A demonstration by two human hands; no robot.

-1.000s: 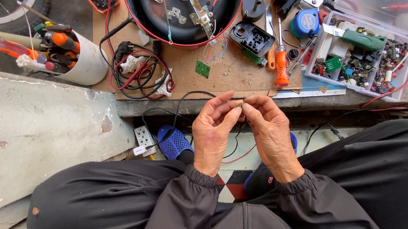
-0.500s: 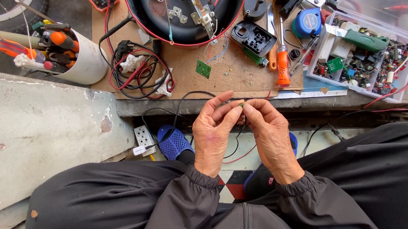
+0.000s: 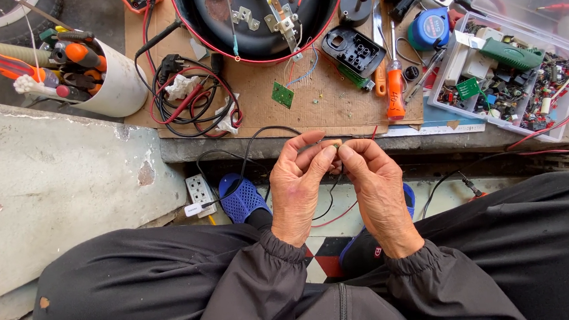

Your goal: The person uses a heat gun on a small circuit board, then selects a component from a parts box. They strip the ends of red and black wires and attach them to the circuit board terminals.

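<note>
Pinching a tiny pale component (image 3: 333, 145) between the fingertips of both hands, the person holds it just off the near edge of the table (image 3: 335, 112), at about twelve o'clock from the wrists. The left hand (image 3: 300, 182) closes thumb and forefinger narrowly on one end; the right hand (image 3: 376, 185) does the same on the other, and a thin black wire (image 3: 256, 145) trails away leftward from the pinch (whether it joins the part I cannot tell). To do this fine work well, I would judge that the fingertips should stay close together, the wrists braced over the knees, and the pull on the lead kept gentle so nothing snaps.

At twelve o'clock from the hands lies a small green circuit board (image 3: 283, 94) on the brown table, and beyond it a round black appliance shell (image 3: 256, 16) rimmed in red. At one o'clock sits an orange-handled screwdriver (image 3: 395, 90), with a black plastic housing (image 3: 353, 51) beside it. At two o'clock stands a clear plastic parts box (image 3: 505, 81), lid open, full of small components, and near it a round blue tape measure (image 3: 428, 30). At ten o'clock a white cylindrical tub (image 3: 113, 85) holds tools, next to a tangle of red and black leads (image 3: 189, 103). A white socket strip (image 3: 200, 190) and a blue sandal (image 3: 241, 198) lie below on the floor.
</note>
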